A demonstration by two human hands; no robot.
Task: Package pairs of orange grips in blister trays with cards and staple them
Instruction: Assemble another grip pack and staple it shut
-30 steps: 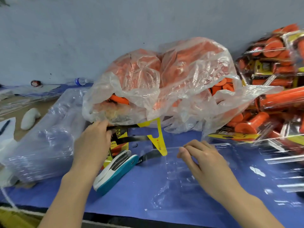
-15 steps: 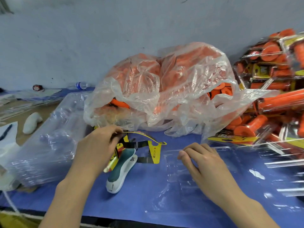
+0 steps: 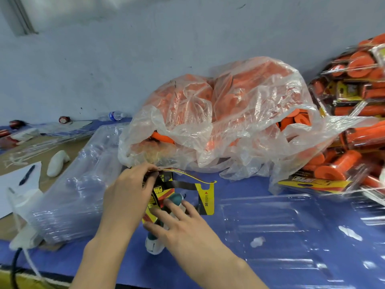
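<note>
Card (image 3: 206,198): thin, light, floppy (bows in mid-air); best pinched at an edge; hangs above the stapler (image 3: 153,246).
Left hand (image 3: 129,190): pinches the card's top corner.
Right hand (image 3: 187,222): fingers spread, near straight, resting on the stapler, gripping nothing.
Tray (image 3: 270,220): empty, flimsy, slick; flat on the surface (image 3: 241,187), right of the card.

Likely a packing workshop — bagged orange grips (image 3: 229,113), stacked blister trays (image 3: 79,188)
</note>
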